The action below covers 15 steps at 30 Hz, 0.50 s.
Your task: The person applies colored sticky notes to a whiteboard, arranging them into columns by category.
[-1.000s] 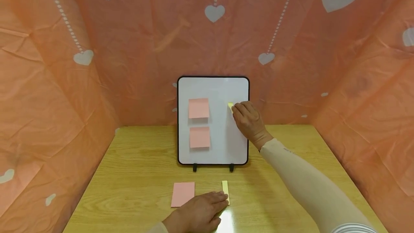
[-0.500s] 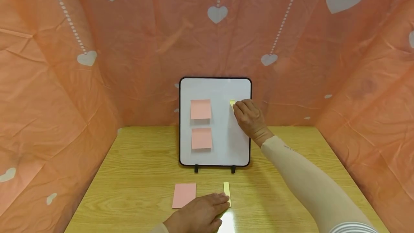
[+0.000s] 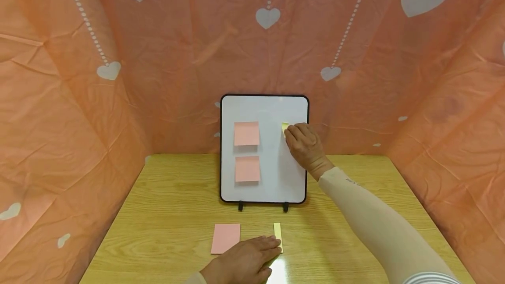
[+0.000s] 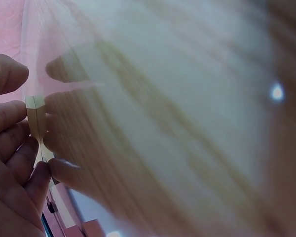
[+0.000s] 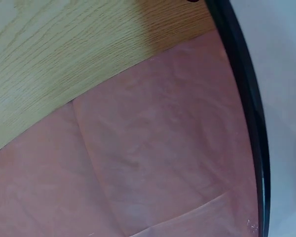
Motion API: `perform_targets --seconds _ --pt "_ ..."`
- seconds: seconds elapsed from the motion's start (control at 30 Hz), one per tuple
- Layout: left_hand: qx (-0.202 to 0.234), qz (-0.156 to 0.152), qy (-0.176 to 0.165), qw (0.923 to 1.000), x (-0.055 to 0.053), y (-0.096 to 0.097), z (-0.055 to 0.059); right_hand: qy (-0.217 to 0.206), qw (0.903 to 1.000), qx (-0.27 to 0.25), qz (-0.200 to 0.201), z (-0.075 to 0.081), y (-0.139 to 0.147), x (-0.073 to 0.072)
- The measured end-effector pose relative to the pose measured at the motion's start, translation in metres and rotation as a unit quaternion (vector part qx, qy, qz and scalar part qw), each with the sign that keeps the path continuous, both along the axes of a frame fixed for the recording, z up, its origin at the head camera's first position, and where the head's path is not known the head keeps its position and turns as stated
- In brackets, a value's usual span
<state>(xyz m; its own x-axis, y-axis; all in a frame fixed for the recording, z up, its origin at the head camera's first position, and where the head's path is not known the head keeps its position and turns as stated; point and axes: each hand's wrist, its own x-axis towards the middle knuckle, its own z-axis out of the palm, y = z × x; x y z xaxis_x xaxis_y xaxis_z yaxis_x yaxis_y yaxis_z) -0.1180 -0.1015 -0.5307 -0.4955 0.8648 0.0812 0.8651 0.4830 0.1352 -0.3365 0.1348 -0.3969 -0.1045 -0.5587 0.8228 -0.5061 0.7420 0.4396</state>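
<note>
In the head view my right hand (image 3: 304, 146) is at the upper right of an upright whiteboard (image 3: 272, 187). Its curled fingertips pinch a narrow yellow sticky note (image 3: 285, 125); the note's top end shows against the board, and the fingers cover the rest. Lower down, my left hand (image 3: 246, 260) lies palm down with its fingers extended, the tips resting on a narrow yellow sticky-note pad (image 3: 277, 230) on the table. The left wrist view shows those fingers touching the pad (image 4: 36, 118). My right hand is out of sight in the right wrist view.
Two square pink sticky notes, an upper one (image 3: 246, 133) and a lower one (image 3: 247, 169), hang on the board's left half. A pink sticky-note pad (image 3: 225, 238) lies beside my left hand. Small black feet (image 3: 240, 206) support the board. Orange heart-patterned cloth (image 3: 189, 113) encloses the wooden table (image 3: 169, 205).
The right hand has risen very slightly along the board with the yellow sticky note. My left hand stays on the yellow pad. The whole head view has shifted a little.
</note>
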Motion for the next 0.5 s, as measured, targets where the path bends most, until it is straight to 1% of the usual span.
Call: perform_targets --seconds 0.13,0.33,0.5 --pt "0.002 -0.001 -0.003 1.0 -0.0004 -0.0004 -0.0002 -0.002 0.9999 0.008 -0.011 -0.0011 -0.001 -0.0002" --pt "0.005 0.001 -0.025 0.9997 -0.0013 -0.0011 -0.0007 -0.018 0.9991 0.029 -0.026 -0.0045 -0.0009 0.0001" --pt "0.005 0.002 -0.012 0.9999 -0.0008 -0.0018 -0.0014 -0.033 0.9978 0.042 -0.038 -0.006 -0.0009 0.0003"
